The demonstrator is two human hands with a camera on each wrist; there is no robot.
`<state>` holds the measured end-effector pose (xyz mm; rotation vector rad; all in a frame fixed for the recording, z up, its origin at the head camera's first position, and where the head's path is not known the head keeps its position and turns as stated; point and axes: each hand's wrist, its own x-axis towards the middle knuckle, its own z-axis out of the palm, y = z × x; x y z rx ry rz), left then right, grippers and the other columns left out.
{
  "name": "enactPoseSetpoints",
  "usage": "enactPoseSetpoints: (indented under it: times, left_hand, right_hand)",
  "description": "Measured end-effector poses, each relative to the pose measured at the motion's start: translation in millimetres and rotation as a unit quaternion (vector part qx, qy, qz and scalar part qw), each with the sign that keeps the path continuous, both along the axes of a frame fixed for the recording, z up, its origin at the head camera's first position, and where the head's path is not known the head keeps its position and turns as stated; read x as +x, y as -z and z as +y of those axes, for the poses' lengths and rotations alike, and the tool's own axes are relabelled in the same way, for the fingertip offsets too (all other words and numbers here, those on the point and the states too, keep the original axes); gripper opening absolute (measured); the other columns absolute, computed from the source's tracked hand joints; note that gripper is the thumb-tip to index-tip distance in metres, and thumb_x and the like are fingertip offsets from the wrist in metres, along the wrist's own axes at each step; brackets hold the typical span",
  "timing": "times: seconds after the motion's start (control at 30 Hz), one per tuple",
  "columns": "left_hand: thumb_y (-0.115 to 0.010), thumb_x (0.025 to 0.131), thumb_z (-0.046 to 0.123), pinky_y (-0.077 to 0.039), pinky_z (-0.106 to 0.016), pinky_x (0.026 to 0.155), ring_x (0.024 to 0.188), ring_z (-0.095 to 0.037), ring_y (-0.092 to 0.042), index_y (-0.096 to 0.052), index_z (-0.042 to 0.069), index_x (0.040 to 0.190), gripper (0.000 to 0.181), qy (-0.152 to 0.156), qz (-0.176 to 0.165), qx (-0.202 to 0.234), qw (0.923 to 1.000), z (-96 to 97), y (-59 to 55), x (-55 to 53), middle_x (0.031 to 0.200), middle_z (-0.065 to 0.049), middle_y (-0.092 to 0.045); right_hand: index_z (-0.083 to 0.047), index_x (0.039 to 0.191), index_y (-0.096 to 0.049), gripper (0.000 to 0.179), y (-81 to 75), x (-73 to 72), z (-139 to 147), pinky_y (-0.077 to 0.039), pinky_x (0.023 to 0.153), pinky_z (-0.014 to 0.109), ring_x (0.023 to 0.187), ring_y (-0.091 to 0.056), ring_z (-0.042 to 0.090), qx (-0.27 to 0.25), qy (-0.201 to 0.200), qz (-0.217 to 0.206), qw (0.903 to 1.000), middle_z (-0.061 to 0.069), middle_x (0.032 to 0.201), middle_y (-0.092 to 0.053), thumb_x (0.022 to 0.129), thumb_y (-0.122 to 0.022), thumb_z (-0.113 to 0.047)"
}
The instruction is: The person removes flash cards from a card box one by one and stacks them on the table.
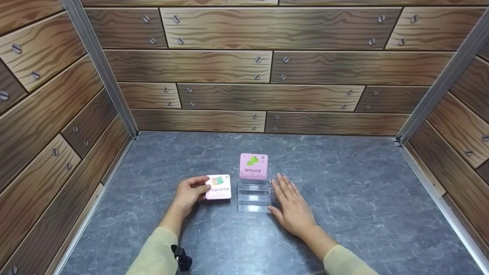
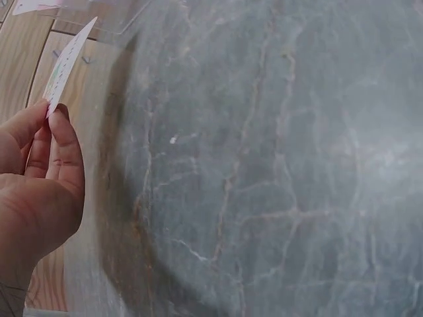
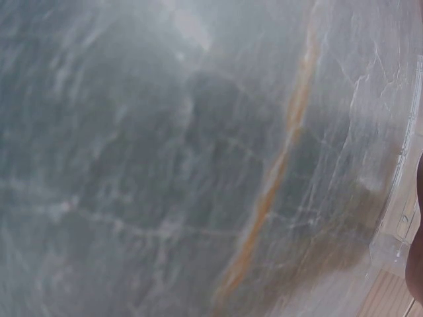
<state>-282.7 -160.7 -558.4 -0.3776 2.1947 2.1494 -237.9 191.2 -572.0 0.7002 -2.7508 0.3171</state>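
Between thumb and fingers my left hand (image 1: 190, 194) pinches a white flash card (image 1: 219, 191) by its left edge; it reads "magazine" above a small coloured picture. In the left wrist view the card (image 2: 69, 66) appears nearly edge-on. A clear plastic tiered stand (image 1: 253, 198) is in the middle of the table, to the right of that card. On its back tier a pink "lettuce" card (image 1: 253, 166) stands upright. My right hand (image 1: 292, 208) lies with straight fingers along the stand's right side. Only a sliver of this hand (image 3: 415, 264) shows in the right wrist view.
The grey marbled tabletop (image 1: 363, 202) spreads around the stand. Wood-plank-patterned panels (image 1: 267, 68) enclose it at the back and both sides, with metal corner posts (image 1: 103, 68) between them. A black wrist device (image 1: 182, 259) is on the left sleeve.
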Motion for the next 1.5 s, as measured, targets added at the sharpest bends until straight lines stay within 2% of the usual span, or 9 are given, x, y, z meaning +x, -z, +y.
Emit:
enactPoseSetpoints:
  times: [0.13,0.33,0.67,0.87,1.03,1.5]
  left_hand:
    - [-0.076,0.093,-0.004,-0.061,-0.03,0.068,0.086,-0.018,-0.068,-0.075,-0.001,0.123,0.03,0.008,-0.001,-0.003,1.0,-0.7,2.6,2.7,0.114,-0.016,-0.071]
    - [-0.074,0.094,-0.006,-0.061,-0.029,0.066,0.083,-0.018,-0.068,-0.072,-0.007,0.126,0.032,0.024,0.005,0.015,0.9996,-0.3,5.2,5.2,0.114,-0.019,-0.071]
    - [-0.073,0.093,-0.007,-0.061,-0.029,0.066,0.084,-0.019,-0.068,-0.072,-0.007,0.126,0.033,0.019,0.009,0.008,0.9998,0.9,8.2,5.4,0.113,-0.019,-0.071]
    - [-0.073,0.092,-0.007,-0.06,-0.028,0.063,0.083,-0.018,-0.067,-0.073,-0.006,0.124,0.031,0.022,0.01,-0.024,0.9994,2.9,8.2,6.1,0.11,-0.017,-0.071]
    - [-0.073,0.091,-0.009,-0.057,-0.027,0.061,0.082,-0.017,-0.066,-0.075,-0.005,0.12,0.029,0.024,0.014,-0.051,0.9983,4.8,8.4,5.5,0.107,-0.015,-0.072]
    - [-0.076,0.087,-0.012,-0.056,-0.025,0.056,0.075,-0.015,-0.064,-0.077,-0.005,0.114,0.027,0.018,0.016,-0.098,0.9949,9.0,6.7,3.2,0.097,-0.013,-0.072]
  right_hand:
    - [-0.004,0.166,-0.03,0.083,0.8,-0.4,0.5,-0.023,0.127,0.054,0.161,-0.017,0.035,0.0,0.0,0.003,1.0,0.017,0.175,-0.02,0.104,-0.064,-0.047]
    - [-0.004,0.166,-0.03,0.083,1.5,-0.7,1.1,-0.023,0.127,0.054,0.16,-0.017,0.035,0.001,0.002,0.003,1.0,0.018,0.175,-0.019,0.104,-0.064,-0.047]
    - [-0.004,0.166,-0.03,0.083,1.5,-0.4,-0.3,-0.023,0.126,0.055,0.16,-0.018,0.036,0.002,0.0,0.006,1.0,0.019,0.174,-0.02,0.104,-0.064,-0.046]
    - [-0.002,0.164,-0.034,0.083,2.6,-1.8,-0.3,-0.026,0.125,0.055,0.159,-0.022,0.036,-0.007,-0.003,0.022,0.9997,0.019,0.173,-0.024,0.102,-0.068,-0.044]
    - [-0.002,0.165,-0.033,0.083,2.0,-1.6,-0.5,-0.025,0.126,0.054,0.16,-0.02,0.035,-0.004,-0.002,0.015,0.9999,0.019,0.174,-0.022,0.103,-0.067,-0.045]
    - [-0.002,0.164,-0.034,0.083,3.7,-2.0,0.2,-0.023,0.127,0.053,0.159,-0.022,0.036,-0.004,-0.004,0.027,0.9996,0.019,0.173,-0.024,0.102,-0.068,-0.045]
